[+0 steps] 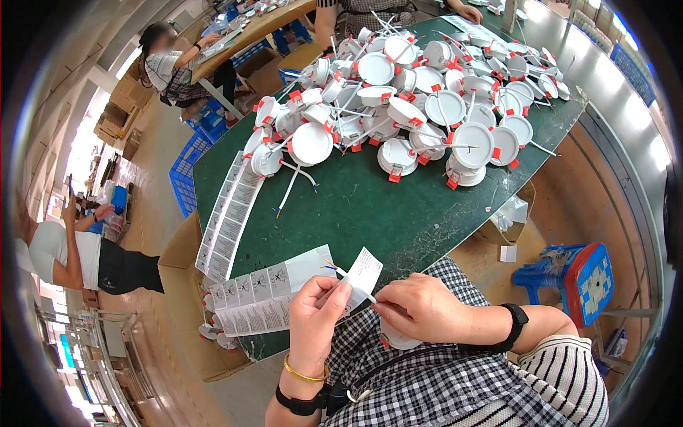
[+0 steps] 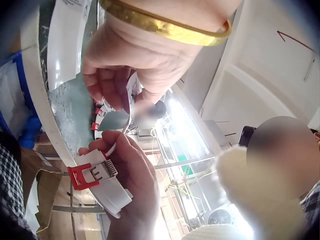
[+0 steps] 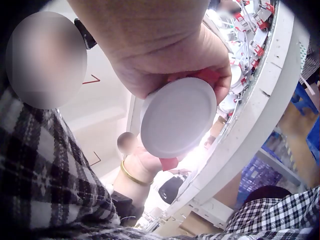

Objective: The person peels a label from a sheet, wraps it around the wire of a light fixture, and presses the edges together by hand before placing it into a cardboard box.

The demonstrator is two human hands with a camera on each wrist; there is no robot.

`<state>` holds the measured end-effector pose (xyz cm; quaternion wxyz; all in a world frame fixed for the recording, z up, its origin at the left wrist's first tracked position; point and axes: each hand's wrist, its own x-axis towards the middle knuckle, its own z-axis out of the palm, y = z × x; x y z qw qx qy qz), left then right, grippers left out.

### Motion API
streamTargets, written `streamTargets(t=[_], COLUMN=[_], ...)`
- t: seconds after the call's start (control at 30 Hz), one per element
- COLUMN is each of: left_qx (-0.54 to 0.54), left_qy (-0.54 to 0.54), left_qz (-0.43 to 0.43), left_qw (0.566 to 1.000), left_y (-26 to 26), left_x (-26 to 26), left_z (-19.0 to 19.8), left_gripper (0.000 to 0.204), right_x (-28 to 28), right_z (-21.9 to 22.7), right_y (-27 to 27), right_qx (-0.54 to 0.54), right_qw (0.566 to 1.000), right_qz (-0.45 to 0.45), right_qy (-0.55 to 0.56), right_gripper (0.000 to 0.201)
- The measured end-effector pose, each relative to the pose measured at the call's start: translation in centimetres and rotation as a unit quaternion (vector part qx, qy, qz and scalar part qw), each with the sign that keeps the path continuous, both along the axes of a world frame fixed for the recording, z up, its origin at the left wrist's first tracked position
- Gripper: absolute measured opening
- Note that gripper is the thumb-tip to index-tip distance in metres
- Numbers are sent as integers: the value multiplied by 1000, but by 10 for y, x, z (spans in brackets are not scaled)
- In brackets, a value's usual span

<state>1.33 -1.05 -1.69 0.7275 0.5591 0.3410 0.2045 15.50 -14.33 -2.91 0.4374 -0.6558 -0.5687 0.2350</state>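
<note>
Over the lap, my left hand pinches a white printed label together with a thin cable, whose stripped coloured wire ends poke out above the fingers. Close beside it, my right hand holds a round white downlight; from the head most of that lamp is hidden under the hand. One of its red spring clips shows in the left wrist view, and the cable runs from the lamp up to the left hand. Nearest the left hand on the table lies a printed label sheet, partly peeled to bare backing.
A large heap of similar downlights covers the far part of the green table. Another label strip lies at the left edge. An open carton stands left, a blue stool right. Other people sit or stand nearby.
</note>
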Motion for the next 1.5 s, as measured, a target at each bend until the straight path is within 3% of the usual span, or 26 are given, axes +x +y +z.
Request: streamTargets(t=[0.37,0.47,0.7,0.93,1.0,1.07,1.13,1.2,1.5], left_qx=[16,16,31,23,42,47,29,-8,2], left_qy=[10,5,4,-53,-67,-50,-76,-69,-146], left_qz=[-4,4,-6,13,38,-30,-30,-37,-49], left_qw=[1000,1000,999,998,996,997,996,997,988], left_y=[1,1,0,-11,-9,-1,-2,-2,4], left_x=[0,1,1,13,11,-1,-1,-2,-2], left_z=[-2,-3,-1,32,32,24,20,20,19], left_gripper=[12,13,14,19,19,16,13,11,7], right_x=[1,0,2,19,23,26,27,24,20], right_z=[-3,-6,-7,11,15,19,17,15,26], right_y=[-1,0,3,-6,-13,-18,-21,-24,-26], right_qx=[-5,-7,59,90,68,31,40,43,36], right_qw=[1000,998,994,993,994,988,990,976,962], right_qz=[-14,-41,-36,-67,-57,-45,-33,-34,10], right_qy=[4,54,86,47,59,147,133,213,270], right_gripper=[16,24,28,32,31,30,30,30,25])
